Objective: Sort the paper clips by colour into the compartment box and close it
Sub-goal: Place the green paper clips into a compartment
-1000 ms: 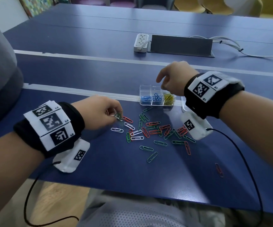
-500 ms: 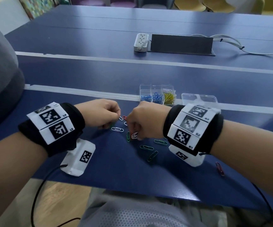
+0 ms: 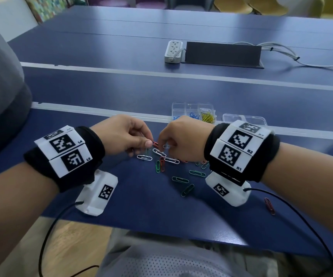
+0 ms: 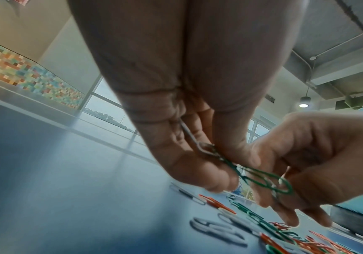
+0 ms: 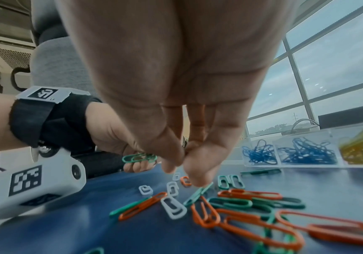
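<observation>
Head cam: looped wire paper clips (image 3: pixel 179 179), clear plastic compartment box (image 3: pixel 178 108).

Head cam looked down over table (image 3: pixel 121 196); wrist cams sat low, close, facing fingers; all shared clips (image 3: pixel 178 179).

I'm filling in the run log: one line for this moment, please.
left hand: holds green clips | right hand: fingers down in loose clips, grip unclear | box: open, blue and yellow inside
</observation>
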The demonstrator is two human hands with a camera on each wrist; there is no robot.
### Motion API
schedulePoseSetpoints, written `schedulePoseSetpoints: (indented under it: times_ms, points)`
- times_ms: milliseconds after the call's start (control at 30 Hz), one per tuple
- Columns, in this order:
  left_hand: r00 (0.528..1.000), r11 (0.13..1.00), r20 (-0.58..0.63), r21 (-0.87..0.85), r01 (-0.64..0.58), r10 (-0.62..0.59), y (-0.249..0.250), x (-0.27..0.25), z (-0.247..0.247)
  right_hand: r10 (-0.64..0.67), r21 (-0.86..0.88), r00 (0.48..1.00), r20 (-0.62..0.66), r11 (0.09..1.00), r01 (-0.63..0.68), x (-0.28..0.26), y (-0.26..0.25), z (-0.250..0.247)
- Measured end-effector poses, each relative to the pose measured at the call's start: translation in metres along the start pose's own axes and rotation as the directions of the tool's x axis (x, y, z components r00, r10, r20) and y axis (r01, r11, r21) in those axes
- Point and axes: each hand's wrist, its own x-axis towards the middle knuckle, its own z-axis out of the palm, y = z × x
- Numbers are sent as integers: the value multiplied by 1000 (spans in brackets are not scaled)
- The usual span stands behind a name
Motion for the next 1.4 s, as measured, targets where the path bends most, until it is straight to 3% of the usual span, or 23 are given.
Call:
schedulePoseSetpoints:
  times_ms: [200, 433, 700, 900, 1000, 1100, 1167, 1267, 1400]
  points:
    - [1000, 996, 7, -93, -11, 12, 3, 0, 2, 79, 120, 996, -50, 990, -73, 0, -2, -1]
    - [999, 966, 39, -259, -19, 30, 9, -2, 2, 174, 268, 984, 22, 948, -174, 4, 1, 0]
    - [998, 945, 59, -328, 6, 14, 11, -5, 6, 244, 330, 965, 98, 907, -263, 1, 10, -3]
    - [997, 928, 71, -372, 26, 1, 10, -3, 8, 234, 344, 967, 98, 904, -253, 1, 10, -1]
    - [1000, 966, 25, -260, 3, 4, 9, -1, 6, 230, 313, 971, 69, 919, -240, 1, 8, -2]
    - [997, 998, -77, 58, 6, -2, 6, 2, 4, 209, 225, 978, -10, 953, -202, 1, 7, -3]
    - [995, 967, -98, 254, 28, -3, 4, 1, 3, 189, 133, 982, -19, 974, -185, 2, 5, -1]
    - [999, 874, -31, 484, 25, -11, 3, -6, 3, 169, -31, 984, 51, 985, -168, 2, -1, 3]
    - [1000, 762, -2, 648, 4, -3, 4, -6, 5, 150, -87, 985, 83, 986, -143, 3, -5, 3]
